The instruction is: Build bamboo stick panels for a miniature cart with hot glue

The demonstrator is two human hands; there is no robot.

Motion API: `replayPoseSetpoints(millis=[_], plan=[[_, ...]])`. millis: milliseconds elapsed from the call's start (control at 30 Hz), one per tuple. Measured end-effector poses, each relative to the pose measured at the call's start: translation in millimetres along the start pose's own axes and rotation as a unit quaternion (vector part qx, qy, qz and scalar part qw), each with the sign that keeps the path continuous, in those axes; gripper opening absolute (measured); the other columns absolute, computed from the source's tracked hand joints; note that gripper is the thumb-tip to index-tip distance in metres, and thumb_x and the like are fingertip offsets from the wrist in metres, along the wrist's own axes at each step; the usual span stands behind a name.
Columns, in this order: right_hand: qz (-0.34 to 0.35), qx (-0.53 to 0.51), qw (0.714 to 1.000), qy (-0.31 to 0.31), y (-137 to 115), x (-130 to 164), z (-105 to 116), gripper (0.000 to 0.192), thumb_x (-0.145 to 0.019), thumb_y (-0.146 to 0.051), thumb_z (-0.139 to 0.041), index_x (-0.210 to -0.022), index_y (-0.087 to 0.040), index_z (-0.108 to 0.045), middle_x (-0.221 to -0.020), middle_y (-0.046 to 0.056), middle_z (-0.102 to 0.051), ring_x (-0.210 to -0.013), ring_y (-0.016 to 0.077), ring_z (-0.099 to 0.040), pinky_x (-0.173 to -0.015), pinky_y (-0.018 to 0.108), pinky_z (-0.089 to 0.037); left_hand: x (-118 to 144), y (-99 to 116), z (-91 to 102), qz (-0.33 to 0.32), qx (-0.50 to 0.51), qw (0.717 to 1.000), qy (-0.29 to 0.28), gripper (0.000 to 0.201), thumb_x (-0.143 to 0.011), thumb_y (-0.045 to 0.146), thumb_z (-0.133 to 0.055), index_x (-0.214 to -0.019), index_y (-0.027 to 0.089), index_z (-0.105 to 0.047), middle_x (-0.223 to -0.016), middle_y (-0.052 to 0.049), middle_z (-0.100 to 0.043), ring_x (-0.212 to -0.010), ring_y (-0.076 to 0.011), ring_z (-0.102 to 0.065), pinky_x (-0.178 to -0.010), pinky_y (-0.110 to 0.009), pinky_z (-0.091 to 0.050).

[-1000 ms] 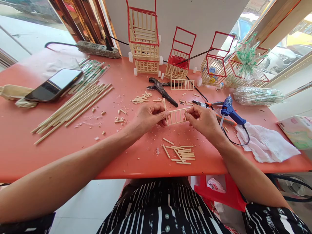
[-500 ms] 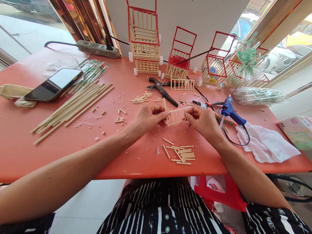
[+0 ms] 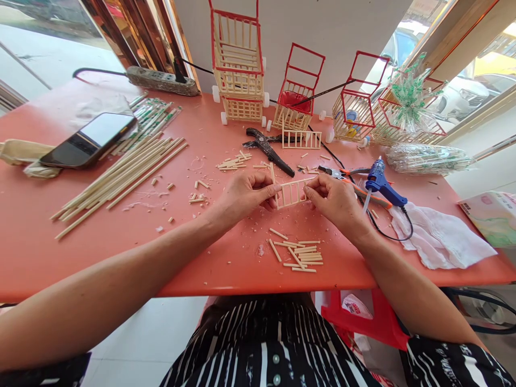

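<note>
A small ladder-like panel of glued bamboo sticks [image 3: 291,193] hangs just above the red table [image 3: 121,252]. My left hand [image 3: 245,194] pinches its left end between thumb and fingers. My right hand [image 3: 334,200] grips its right end the same way. Below the hands lies a pile of short cut sticks [image 3: 300,255]. A blue glue gun [image 3: 382,185] rests to the right of my right hand, its cord trailing toward me.
Long bamboo sticks [image 3: 124,172] and a phone [image 3: 91,141] lie at the left. Black pliers [image 3: 268,148], another stick panel [image 3: 301,140] and orange-handled cutters [image 3: 349,174] sit behind the hands. Several red-framed stick carts [image 3: 237,64] line the back edge. White cloth [image 3: 439,239] lies at the right.
</note>
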State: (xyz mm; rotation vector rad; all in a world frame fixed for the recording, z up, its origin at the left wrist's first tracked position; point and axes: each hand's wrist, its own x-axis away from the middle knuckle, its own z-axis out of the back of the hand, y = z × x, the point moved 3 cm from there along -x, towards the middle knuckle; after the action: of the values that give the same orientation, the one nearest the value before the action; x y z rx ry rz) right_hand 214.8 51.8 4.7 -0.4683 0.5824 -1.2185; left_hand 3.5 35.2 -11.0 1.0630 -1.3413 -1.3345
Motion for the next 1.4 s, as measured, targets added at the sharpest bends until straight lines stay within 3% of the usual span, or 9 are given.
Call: replayPoseSetpoints(millis=[200,367,533,667,833,1033,1100,1200,1400], plan=[[0.0,-0.05,0.999,-0.003,-1.6,-0.2,3.0,0.013,-0.095,-0.026,-0.062,-0.083,-0.022,-0.062,-0.081,0.002,-0.077,-0.062,0.0145,-0.069,-0.068,0.028,-0.05,-6.5,-8.1,6.4,0.018,0.021,1.0,-0.011,0.025,-0.086,0.03,-0.082,-0.071,0.016,-0.067,-0.062,-0.004,-0.073,-0.058,-0.0145,-0.071,-0.061,-0.024,-0.062],[0.023,-0.031,0.999,0.029,-3.1,0.5,8.0,0.012,-0.094,-0.03,-0.064,-0.085,-0.021,-0.064,-0.084,0.003,-0.076,-0.068,0.0154,-0.068,-0.071,0.029,-0.05,-13.6,-10.7,14.5,0.067,0.019,0.998,-0.007,0.024,-0.087,0.027,-0.083,-0.075,0.015,-0.065,-0.06,-0.005,-0.072,-0.055,-0.0171,-0.073,-0.051,-0.024,-0.059],[0.032,-0.044,0.998,0.034,-2.5,0.6,8.1,0.012,-0.093,-0.031,-0.064,-0.085,-0.022,-0.064,-0.079,0.002,-0.073,-0.07,0.0159,-0.067,-0.07,0.03,-0.049,-16.0,-4.4,20.4,0.106,-0.031,0.994,0.024,0.025,-0.092,0.017,-0.076,-0.074,0.016,-0.059,-0.061,-0.004,-0.072,-0.048,-0.016,-0.069,-0.043,-0.023,-0.055],[0.035,-0.087,0.995,0.03,-0.1,-1.1,6.3,0.014,-0.092,-0.033,-0.065,-0.085,-0.021,-0.064,-0.077,0.001,-0.069,-0.068,0.0142,-0.062,-0.067,0.029,-0.048,-16.7,-0.6,27.1,0.114,-0.081,0.988,0.062,0.021,-0.097,0.011,-0.065,-0.08,0.019,-0.054,-0.057,0.0,-0.069,-0.039,-0.0134,-0.061,-0.034,-0.021,-0.043],[0.029,-0.168,0.985,-0.017,-2.1,-1.3,2.9,0.018,-0.093,-0.036,-0.067,-0.087,-0.02,-0.063,-0.076,-0.001,-0.065,-0.061,0.011,-0.058,-0.059,0.027,-0.047,-20.6,-5.5,30.0,0.023,-0.08,0.992,0.099,0.021,-0.089,0.013,-0.073,-0.098,0.021,-0.056,-0.055,0.008,-0.062,-0.036,-0.0103,-0.051,-0.035,-0.019,-0.035],[0.024,-0.24,0.969,-0.057,-10.5,3.0,-5.7,0.024,-0.091,-0.041,-0.072,-0.086,-0.019,-0.064,-0.079,0.0,-0.067,-0.057,0.0096,-0.061,-0.056,0.025,-0.048,-10.0,-8.1,-3.3,-0.095,-0.035,0.994,-0.041,0.031,-0.077,0.031,-0.084,-0.099,0.017,-0.066,-0.089,-0.004,-0.076,-0.063,-0.0126,-0.068,-0.054,-0.023,-0.052],[0.03,-0.248,0.966,-0.066,-13.9,5.1,-8.9,0.027,-0.091,-0.044,-0.074,-0.086,-0.019,-0.065,-0.079,0.0,-0.069,-0.057,0.0101,-0.062,-0.055,0.025,-0.049,-4.7,-6.2,-11.0,-0.124,-0.018,0.991,-0.052,0.033,-0.077,0.034,-0.085,-0.099,0.017,-0.067,-0.092,-0.005,-0.076,-0.074,-0.0147,-0.071,-0.065,-0.025,-0.057],[0.036,-0.25,0.965,-0.076,-18.3,8.6,-11.6,0.033,-0.091,-0.051,-0.076,-0.088,-0.02,-0.067,-0.08,0.001,-0.071,-0.057,0.0109,-0.063,-0.055,0.025,-0.049,-0.9,-5.0,-14.1,-0.137,-0.004,0.989,-0.05,0.03,-0.077,0.032,-0.084,-0.097,0.017,-0.067,-0.089,-0.004,-0.076,-0.08,-0.0164,-0.073,-0.073,-0.028,-0.058],[0.056,-0.22,0.97,-0.087,-19.1,11.1,-12.8,0.034,-0.096,-0.053,-0.07,-0.09,-0.02,-0.073,-0.084,0.003,-0.075,-0.06,0.0126,-0.068,-0.061,0.027,-0.053,-0.3,-3.4,-10.9,-0.142,-0.057,0.988,-0.021,0.02,-0.078,0.032,-0.083,-0.085,0.016,-0.072,-0.079,-0.002,-0.076,-0.072,-0.015,-0.07,-0.066,-0.026,-0.055]])
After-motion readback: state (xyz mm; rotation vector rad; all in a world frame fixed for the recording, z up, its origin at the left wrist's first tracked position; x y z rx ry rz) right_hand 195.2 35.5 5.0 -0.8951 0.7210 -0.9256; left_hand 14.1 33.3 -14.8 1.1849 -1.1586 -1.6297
